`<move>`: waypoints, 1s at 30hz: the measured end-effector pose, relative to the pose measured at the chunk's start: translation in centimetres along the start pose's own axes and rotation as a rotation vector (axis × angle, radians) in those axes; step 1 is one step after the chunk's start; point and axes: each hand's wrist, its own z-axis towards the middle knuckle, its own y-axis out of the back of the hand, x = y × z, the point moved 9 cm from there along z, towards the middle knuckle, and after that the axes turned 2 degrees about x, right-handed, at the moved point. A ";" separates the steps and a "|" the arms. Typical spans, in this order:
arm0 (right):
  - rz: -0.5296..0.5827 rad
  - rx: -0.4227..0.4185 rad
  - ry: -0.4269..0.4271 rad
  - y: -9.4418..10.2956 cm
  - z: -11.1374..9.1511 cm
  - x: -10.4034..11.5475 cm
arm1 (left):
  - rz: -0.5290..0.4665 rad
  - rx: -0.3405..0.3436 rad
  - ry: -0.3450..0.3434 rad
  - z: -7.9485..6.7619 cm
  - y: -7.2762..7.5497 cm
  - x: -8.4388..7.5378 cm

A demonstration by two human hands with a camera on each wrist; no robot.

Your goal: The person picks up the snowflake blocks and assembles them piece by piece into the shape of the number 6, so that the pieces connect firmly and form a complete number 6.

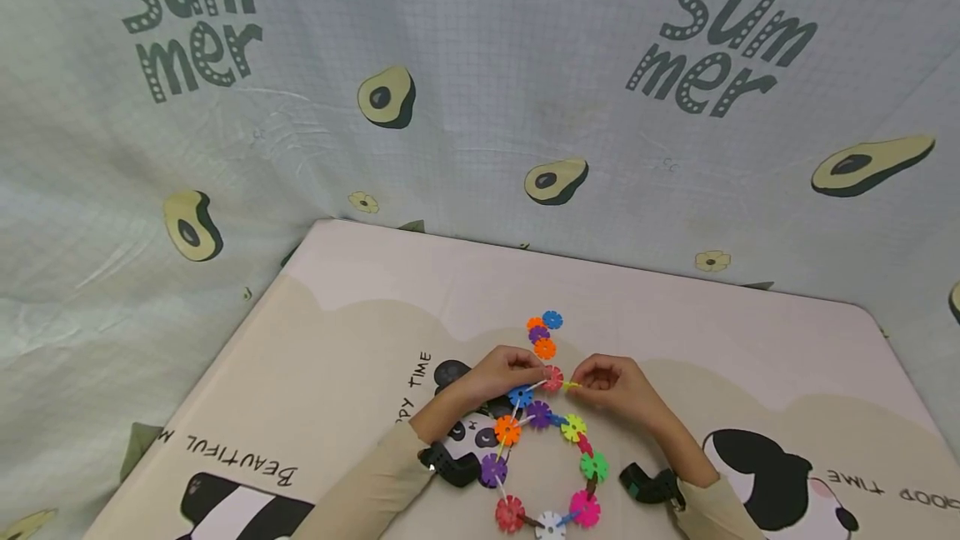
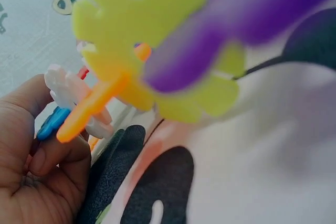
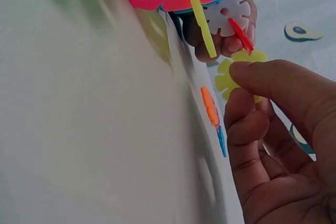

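A chain of interlocked, notched snowflake discs forms a loop between the forearms, with a pink disc (image 1: 585,509) on its near right side. My left hand (image 1: 516,369) pinches the upper end of the chain, around a white disc (image 3: 226,14) beside a blue disc (image 1: 521,396). Joined to that white disc is a red disc (image 1: 552,377), seen edge-on in the right wrist view. Between thumb and fingers, my right hand (image 1: 617,382) pinches a yellow disc (image 3: 226,80). Its edge meets the red disc; whether they interlock is unclear.
Several loose discs lie beyond the hands, among them an orange disc (image 1: 545,348) and a blue one (image 1: 552,320). They rest on a printed tablecloth (image 1: 675,323). A printed cloth wall (image 1: 465,148) rises behind the table's far edge.
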 end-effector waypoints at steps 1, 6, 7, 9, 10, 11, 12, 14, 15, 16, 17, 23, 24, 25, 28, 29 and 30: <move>-0.002 0.005 0.016 0.0 0.0 0.1 | -0.003 0.004 -0.007 0.0 0.0 -0.1; -0.020 0.006 0.061 -0.1 0.2 0.4 | 0.016 0.010 -0.039 0.0 0.0 -0.3; -0.025 0.002 0.062 -0.1 0.2 0.4 | 0.017 0.006 -0.033 0.0 0.0 -0.3; -0.040 -0.009 0.060 0.0 0.3 0.5 | 0.002 -0.002 -0.006 0.1 0.1 -0.1; -0.048 -0.016 0.059 0.0 0.3 0.5 | -0.004 -0.008 0.004 0.1 0.1 0.0; -0.056 -0.024 0.059 0.0 0.4 0.5 | -0.005 -0.011 0.008 0.1 0.1 0.0; -0.065 -0.030 0.060 0.0 0.4 0.6 | -0.011 -0.011 0.016 0.1 0.0 0.1; -0.082 -0.040 0.065 0.0 0.5 0.6 | -0.019 -0.005 0.021 0.2 -0.1 0.2; -0.092 -0.043 0.069 -0.1 0.5 0.6 | -0.020 0.000 0.023 0.2 -0.2 0.2; -0.099 -0.043 0.073 -0.2 0.5 0.6 | -0.023 0.005 0.024 0.2 -0.2 0.2; -0.105 -0.040 0.079 -0.2 0.5 0.6 | -0.022 0.011 0.026 0.1 -0.3 0.2; -0.134 -0.016 0.115 -0.4 0.7 0.7 | -0.018 0.020 0.034 0.0 -0.3 0.2; -0.141 -0.015 0.121 -0.4 0.7 0.8 | -0.018 0.019 0.032 0.0 -0.3 0.1; -0.147 -0.014 0.132 -0.4 0.8 1.0 | -0.019 0.019 0.030 0.0 -0.3 0.1; -0.161 -0.008 0.161 -0.4 0.9 1.4 | -0.021 0.017 0.028 0.0 -0.2 0.1; -0.160 -0.003 0.170 -0.4 0.9 1.5 | -0.021 0.016 0.031 0.0 -0.2 0.1; -0.157 0.002 0.180 -0.5 1.0 1.6 | -0.024 0.015 0.036 -0.1 -0.1 0.1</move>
